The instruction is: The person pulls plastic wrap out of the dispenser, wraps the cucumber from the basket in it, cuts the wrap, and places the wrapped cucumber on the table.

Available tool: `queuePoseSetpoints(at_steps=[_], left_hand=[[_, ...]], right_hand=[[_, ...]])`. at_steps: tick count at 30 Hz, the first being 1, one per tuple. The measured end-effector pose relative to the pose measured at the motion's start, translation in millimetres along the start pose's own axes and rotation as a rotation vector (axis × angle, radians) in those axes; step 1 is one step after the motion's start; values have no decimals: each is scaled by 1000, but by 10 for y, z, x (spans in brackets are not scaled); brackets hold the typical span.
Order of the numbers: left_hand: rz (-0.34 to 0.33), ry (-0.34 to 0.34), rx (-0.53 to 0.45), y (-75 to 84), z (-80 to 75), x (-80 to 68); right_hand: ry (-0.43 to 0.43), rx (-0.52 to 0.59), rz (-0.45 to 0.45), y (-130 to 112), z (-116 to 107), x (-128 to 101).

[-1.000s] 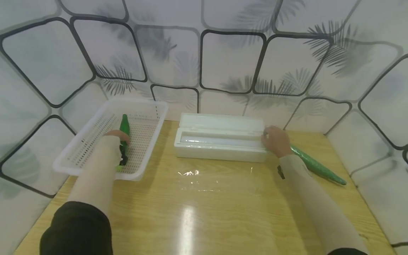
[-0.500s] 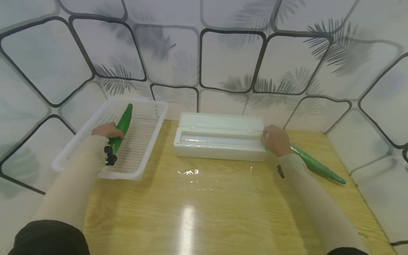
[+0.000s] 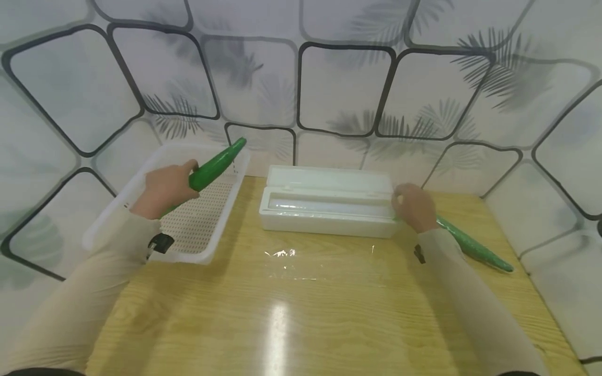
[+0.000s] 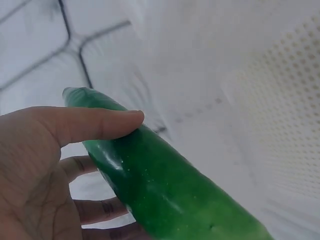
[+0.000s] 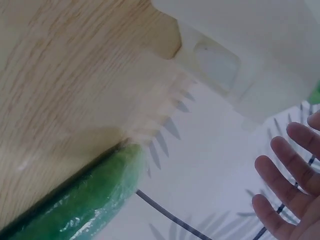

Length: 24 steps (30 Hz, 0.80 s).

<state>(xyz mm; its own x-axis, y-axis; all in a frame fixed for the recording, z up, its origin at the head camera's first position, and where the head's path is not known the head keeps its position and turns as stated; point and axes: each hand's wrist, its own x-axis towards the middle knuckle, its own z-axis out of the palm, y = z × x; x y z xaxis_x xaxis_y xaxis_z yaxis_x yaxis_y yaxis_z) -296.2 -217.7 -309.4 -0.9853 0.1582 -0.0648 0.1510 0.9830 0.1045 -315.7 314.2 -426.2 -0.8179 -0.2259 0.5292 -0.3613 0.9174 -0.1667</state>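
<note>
Cucumber (image 3: 213, 169): held tilted over the white perforated basket (image 3: 197, 257), tip upward at its back right corner.
Left hand (image 3: 169, 189): thumb across the near side, fingers curled round the other, gripping the cucumber.
Step in hand: seemingly taking the cucumber from the basket.
Next move: would call for keeping that grip while clearing the basket's right rim.
Right hand (image 3: 415, 208): fingers loosely bent and parted, nothing visible in them; contact with the dispenser cannot be told.
Film dispenser (image 3: 329, 225): lid up, mid-table.
Wrapped cucumber (image 3: 479, 249): on the wooden tabletop (image 3: 329, 334), beside the right wrist.
</note>
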Motion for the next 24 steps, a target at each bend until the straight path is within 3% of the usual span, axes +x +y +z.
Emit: queuePoseSetpoints(at_steps=[8,14,20,24], left_hand=[[105,138,117,668,-48,-196],[252,271,122,1146,16,-323],[386,375,156,1559,133,-427],[457,450,181,1764,248,-447]], right_hand=[[132,-40,-52,-223,-260,7],[278,29,-117,-613,-543,32],[410,72,-252,-1101,-810,17],[355,59,-417,-1352,-876,-14]])
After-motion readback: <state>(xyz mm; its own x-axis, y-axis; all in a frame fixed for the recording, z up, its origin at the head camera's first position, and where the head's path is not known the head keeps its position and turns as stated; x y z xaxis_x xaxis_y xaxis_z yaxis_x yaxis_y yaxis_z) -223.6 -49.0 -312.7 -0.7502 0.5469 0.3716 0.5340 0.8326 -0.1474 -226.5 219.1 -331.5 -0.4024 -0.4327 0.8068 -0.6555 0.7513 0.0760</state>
